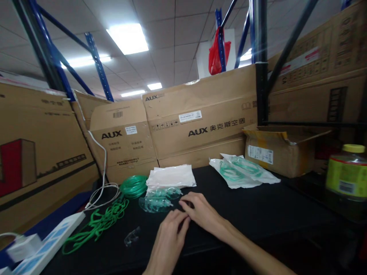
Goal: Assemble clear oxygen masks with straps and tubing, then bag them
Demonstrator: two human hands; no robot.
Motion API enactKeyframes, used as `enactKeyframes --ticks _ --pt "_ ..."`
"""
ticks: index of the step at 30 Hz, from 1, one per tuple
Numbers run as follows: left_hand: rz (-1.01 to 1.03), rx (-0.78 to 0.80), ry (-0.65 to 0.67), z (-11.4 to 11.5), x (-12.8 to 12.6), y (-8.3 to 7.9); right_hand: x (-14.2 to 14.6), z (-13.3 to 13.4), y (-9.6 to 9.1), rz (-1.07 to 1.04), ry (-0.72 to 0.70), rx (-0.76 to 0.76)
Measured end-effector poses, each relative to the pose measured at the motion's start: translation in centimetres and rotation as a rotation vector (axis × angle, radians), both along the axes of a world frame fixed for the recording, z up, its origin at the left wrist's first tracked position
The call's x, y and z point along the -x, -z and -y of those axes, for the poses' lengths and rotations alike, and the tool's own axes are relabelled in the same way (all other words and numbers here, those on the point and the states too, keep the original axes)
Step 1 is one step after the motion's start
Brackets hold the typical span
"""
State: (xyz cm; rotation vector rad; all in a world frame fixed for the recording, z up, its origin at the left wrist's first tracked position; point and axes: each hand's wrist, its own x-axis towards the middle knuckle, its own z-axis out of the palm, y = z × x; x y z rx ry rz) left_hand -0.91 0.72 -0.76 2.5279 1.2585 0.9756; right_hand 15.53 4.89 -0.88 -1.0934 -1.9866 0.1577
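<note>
My left hand (170, 235) and my right hand (202, 212) meet low over the black table, fingertips close together. Both are closed with fingers curled in a pinch; whatever they hold, if anything, is too small or hidden to make out. Just beyond them lie clear green plastic masks (156, 203), close to my right fingertips. A coil of green tubing (134, 186) rests to the left of the masks. Nearer me on the left is a tangle of green elastic cords (103, 221). Small clear plastic pieces (132, 236) lie left of my left hand.
White pouches (172, 175) are stacked behind the masks. Packed green tubing sets (241, 170) lie back right, beside an open carton (278, 151). A power strip (51, 244) with cables runs along the left. A yellow-lidded jar (348, 172) stands right. Large cardboard (200, 110) walls the back.
</note>
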Motion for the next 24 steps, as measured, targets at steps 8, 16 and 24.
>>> enactKeyframes --ticks 8,16,24 --pt "0.031 -0.298 -0.27 -4.3 11.1 -0.7 6.8 -2.3 0.5 0.006 -0.012 0.053" --pt "-0.148 -0.306 -0.174 -6.9 11.4 -1.3 6.7 -3.5 -1.5 0.037 0.031 -0.001" --pt "-0.344 -0.181 -0.115 -9.1 9.4 -1.5 4.7 -6.2 -0.2 0.005 0.001 0.101"
